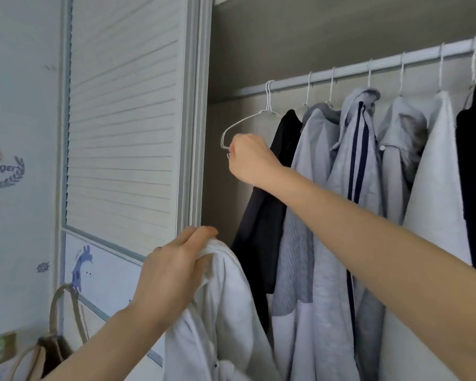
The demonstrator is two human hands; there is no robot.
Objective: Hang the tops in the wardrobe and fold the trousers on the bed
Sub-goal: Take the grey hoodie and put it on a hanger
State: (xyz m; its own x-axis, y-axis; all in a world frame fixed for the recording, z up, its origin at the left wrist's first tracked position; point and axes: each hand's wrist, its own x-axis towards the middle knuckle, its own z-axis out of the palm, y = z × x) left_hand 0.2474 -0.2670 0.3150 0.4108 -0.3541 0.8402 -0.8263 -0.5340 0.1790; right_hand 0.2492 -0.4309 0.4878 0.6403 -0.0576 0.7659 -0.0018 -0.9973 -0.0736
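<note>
My right hand (pixel 249 158) grips the lower bar of an empty white wire hanger (pixel 242 122), whose hook is over the wardrobe rail (pixel 349 71) at its left end. My left hand (pixel 171 268) holds a white top (pixel 226 312) up by its upper edge, below and left of the hanger. The top hangs down from my fingers in front of the open wardrobe. No trousers or bed are in view.
Several tops hang on the rail to the right: a black one (pixel 261 210), grey ones (pixel 313 215), a striped one (pixel 355 149), a white one (pixel 437 188). A louvred wardrobe door (pixel 121 119) stands on the left. A brown bag (pixel 55 350) hangs at bottom left.
</note>
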